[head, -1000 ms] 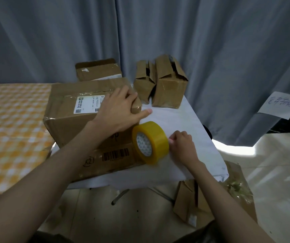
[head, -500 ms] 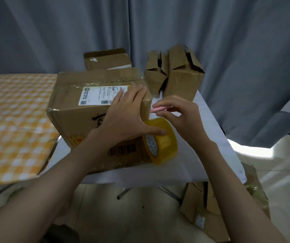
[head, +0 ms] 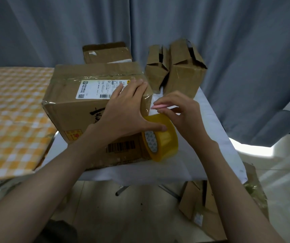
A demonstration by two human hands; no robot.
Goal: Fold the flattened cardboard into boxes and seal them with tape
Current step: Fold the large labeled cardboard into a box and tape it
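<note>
Large box (head: 88, 106): folded, sealing under way.
Left hand (head: 123, 111) spread flat on it; pink cutter (head: 160, 106) pinched by right hand (head: 181, 113) above tape roll (head: 161, 137).

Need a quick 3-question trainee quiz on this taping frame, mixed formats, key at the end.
1. True or false: the yellow tape roll lies flat on its side on the white table.
2. Which hand presses on the big labelled box? A) left hand B) right hand C) neither
3. Fill in: the right hand's fingers pinch a small ____ tool above the roll.

Key: 1 false, it stands on edge against the box; 2 A; 3 pink.
</note>
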